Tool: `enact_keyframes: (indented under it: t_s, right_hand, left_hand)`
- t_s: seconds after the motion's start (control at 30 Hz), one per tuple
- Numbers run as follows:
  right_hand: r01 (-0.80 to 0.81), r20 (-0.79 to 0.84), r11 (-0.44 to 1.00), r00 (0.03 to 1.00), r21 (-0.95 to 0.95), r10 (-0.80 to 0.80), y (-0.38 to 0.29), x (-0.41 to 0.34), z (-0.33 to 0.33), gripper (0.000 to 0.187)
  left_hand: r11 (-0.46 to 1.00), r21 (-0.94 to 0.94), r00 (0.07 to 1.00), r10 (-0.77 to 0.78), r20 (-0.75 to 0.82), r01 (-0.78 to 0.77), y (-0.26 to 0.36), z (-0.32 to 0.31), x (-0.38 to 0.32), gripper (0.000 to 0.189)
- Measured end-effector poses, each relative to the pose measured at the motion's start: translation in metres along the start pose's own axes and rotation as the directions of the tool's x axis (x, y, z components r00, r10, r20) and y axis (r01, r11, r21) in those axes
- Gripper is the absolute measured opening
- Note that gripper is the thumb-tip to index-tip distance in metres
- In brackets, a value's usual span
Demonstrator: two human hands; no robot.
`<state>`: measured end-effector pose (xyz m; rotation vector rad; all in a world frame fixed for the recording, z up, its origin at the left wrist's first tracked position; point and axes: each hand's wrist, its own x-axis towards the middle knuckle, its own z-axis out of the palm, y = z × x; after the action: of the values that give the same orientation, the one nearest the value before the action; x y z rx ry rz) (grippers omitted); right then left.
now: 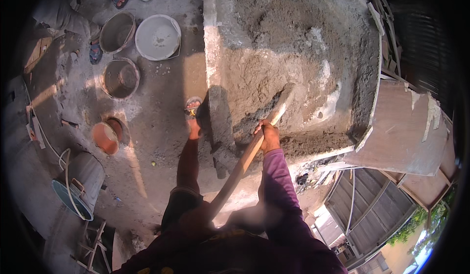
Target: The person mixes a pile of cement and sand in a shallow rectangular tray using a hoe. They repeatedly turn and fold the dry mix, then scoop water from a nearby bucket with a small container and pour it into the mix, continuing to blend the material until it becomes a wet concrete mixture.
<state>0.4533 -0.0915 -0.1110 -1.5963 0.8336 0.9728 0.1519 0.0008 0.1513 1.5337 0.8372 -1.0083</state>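
A thick wooden tool handle (244, 160) runs slantwise from near my body up into wet grey mortar (257, 74). Its far end is sunk in the mix, so the tool's head is hidden. My right hand (270, 136), below a purple sleeve, is closed round the handle near the trough's lower part. Down at the near end, my left hand (200, 215) is in deep shadow, wrapped about the handle close to my body. The mortar lies in a large mixing trough with a pale, crusted rim (211, 53). Paler wet patches show right of the handle.
Left of the trough stand a white bucket (158, 37), two mortar-stained buckets (117, 31) (121, 78) and an orange-lined container (105, 138). A large drum (79, 186) with a hose is at lower left. Another person's sandalled foot (96, 51) is near the buckets. Plywood (400, 127) adjoins the trough.
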Motion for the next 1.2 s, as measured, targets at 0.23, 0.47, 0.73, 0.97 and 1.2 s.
enact_keyframes:
  t_s: [0.23,0.47,0.73,0.97,1.2]
  right_hand:
    - [-0.233,0.229,0.933,0.958,0.276,0.171,0.059,-0.185,-0.004,0.008]
    - [-0.184,0.243,0.969,0.960,0.163,0.142,0.070,-0.257,-0.015,0.014]
    - [-0.273,0.272,0.957,0.932,0.099,0.238,0.044,-0.006,0.027,0.009]
    - [0.038,0.320,0.999,0.947,-0.033,-0.025,-0.062,0.018,-0.021,0.012]
    - [0.380,0.168,0.896,0.891,0.230,-0.422,-0.227,0.014,-0.092,0.011]
  left_hand:
    - [0.956,0.164,0.960,0.261,-0.104,-0.243,-0.196,-0.013,-0.041,0.026]
    - [0.973,-0.059,0.965,-0.230,-0.124,0.224,-0.202,0.010,-0.106,0.019]
    - [1.000,-0.012,0.994,-0.022,-0.109,0.021,-0.052,0.061,0.009,0.023]
    - [0.984,-0.093,0.949,0.121,-0.292,-0.155,0.027,0.154,0.090,0.022]
    - [0.958,-0.203,0.967,0.162,-0.197,-0.201,0.113,0.102,0.140,0.040]
